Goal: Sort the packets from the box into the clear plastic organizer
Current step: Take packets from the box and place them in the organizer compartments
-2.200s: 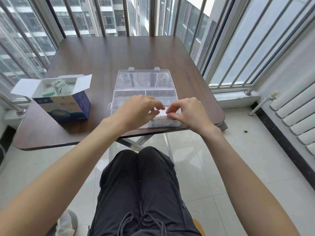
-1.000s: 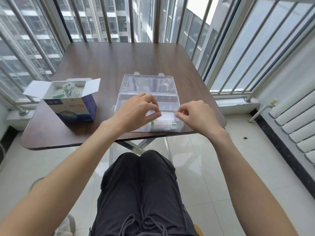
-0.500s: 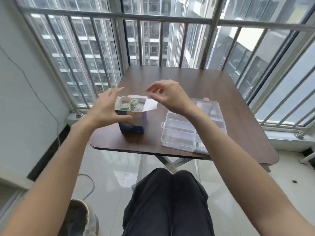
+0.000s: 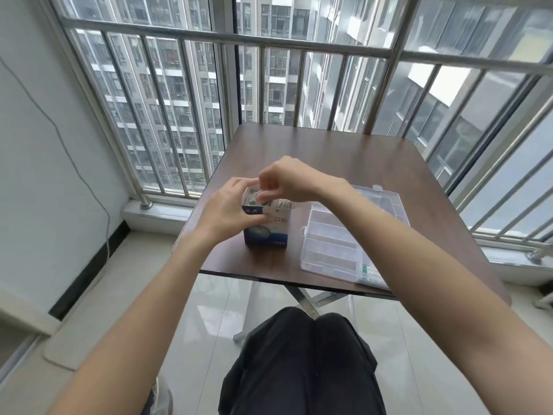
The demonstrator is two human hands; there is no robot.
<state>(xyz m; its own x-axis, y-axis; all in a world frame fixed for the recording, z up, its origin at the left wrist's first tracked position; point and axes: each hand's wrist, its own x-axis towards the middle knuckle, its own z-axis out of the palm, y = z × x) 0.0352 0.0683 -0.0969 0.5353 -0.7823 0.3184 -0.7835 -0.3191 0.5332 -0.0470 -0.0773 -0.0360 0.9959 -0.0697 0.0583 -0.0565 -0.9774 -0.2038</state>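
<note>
1. Two hands work at the open blue-and-white box (image 4: 266,232) near the counter (image 4: 329,157) front edge.
2. Left hand (image 4: 227,211): grip curled round the box's left side and front, thumb across the printed face.
3. Right hand (image 4: 284,178): grip narrow, fingertips pinching packets (image 4: 254,200) at the box mouth, directly below it.
4. Clear plastic organizer (image 4: 332,244): lies right of both grips, lid open; one packet (image 4: 369,272) sits in its nearest right compartment, other compartments appear bare.
</note>
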